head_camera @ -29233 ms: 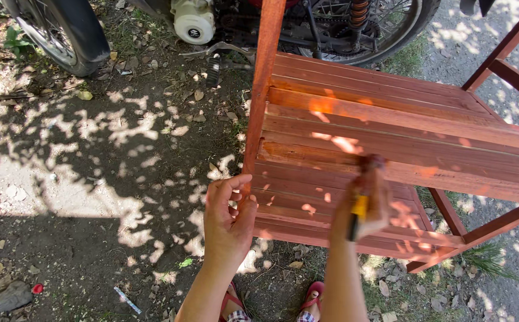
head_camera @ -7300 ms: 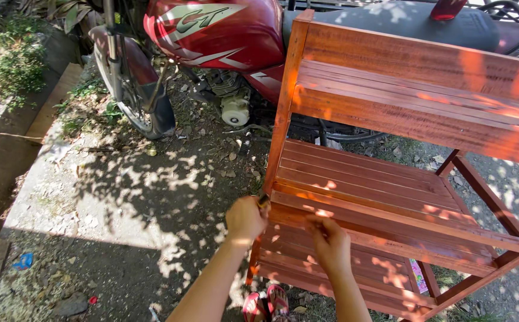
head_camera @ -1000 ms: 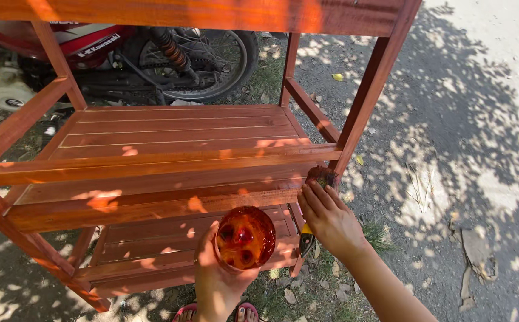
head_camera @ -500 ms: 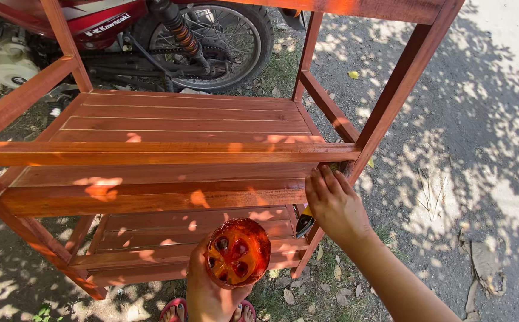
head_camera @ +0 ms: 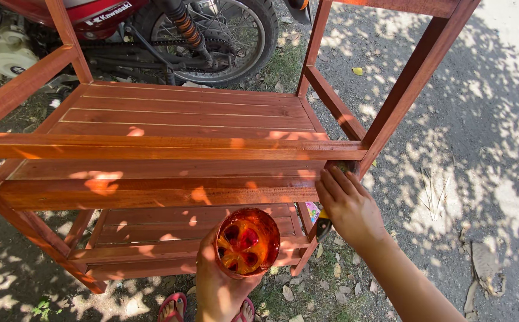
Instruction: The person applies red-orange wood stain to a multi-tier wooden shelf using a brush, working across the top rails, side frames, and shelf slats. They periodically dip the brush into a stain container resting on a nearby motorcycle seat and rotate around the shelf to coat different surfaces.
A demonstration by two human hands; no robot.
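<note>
A reddish-brown wooden shelf rack (head_camera: 152,146) with slatted shelves stands in front of me. My left hand (head_camera: 218,289) holds a small round cup (head_camera: 247,241) of glossy orange-red liquid, low in front of the rack's lower shelf. My right hand (head_camera: 349,206) presses against the right end of the middle front rail, beside the right front post (head_camera: 414,77). It grips a brush whose yellow and black handle (head_camera: 323,225) pokes out below the palm. The fingers hide the bristles.
A red motorcycle (head_camera: 212,36) is parked right behind the rack. My feet in red sandals (head_camera: 173,304) stand on leaf-strewn ground below the rack. Dappled shade covers the bare gravel (head_camera: 480,179) to the right.
My right hand has slid a little to the right along the rail, toward the post. The cup has stayed at about the same spot, and the view has tilted slightly.
</note>
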